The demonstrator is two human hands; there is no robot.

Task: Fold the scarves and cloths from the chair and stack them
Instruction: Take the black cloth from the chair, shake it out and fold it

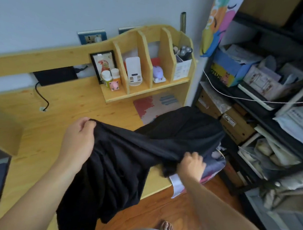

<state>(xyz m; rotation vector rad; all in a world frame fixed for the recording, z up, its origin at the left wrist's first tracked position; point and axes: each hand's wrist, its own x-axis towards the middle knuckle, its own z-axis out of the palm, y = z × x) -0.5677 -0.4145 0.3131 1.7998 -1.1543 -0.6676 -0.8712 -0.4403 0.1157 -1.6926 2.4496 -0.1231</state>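
Left hand (79, 138): fingers curled round a bunched edge of the black cloth (126, 159), holding it up above the tabletop (58, 108).

Right hand (192, 165): fingers closed on the same cloth further along its edge, at the tabletop's right end.

Black cloth: one dark piece, stretched between the two hands. Its middle sags in deep folds and hangs past the front edge of the tabletop toward the floor; its far end lies heaped at the tabletop's right end. A white tag (176, 184) hangs below the right hand; no print can be made out on it.

Chair (215, 166): only a patterned cushion shows, just beside the right hand, partly under the cloth.

Step in hand, as judged: opening the cloth out for its first fold. Best done by working both hands to true corners, pulling the edge taut, and lifting the hanging part clear of the floor before laying it flat on bare wood.

Desk shelf (145, 89): small bottles, a picture frame, a pink figure.

Writing: a yellow box (221, 76) on the black rack reads "OTUS", the first letters cut off. Other labels too blurred.
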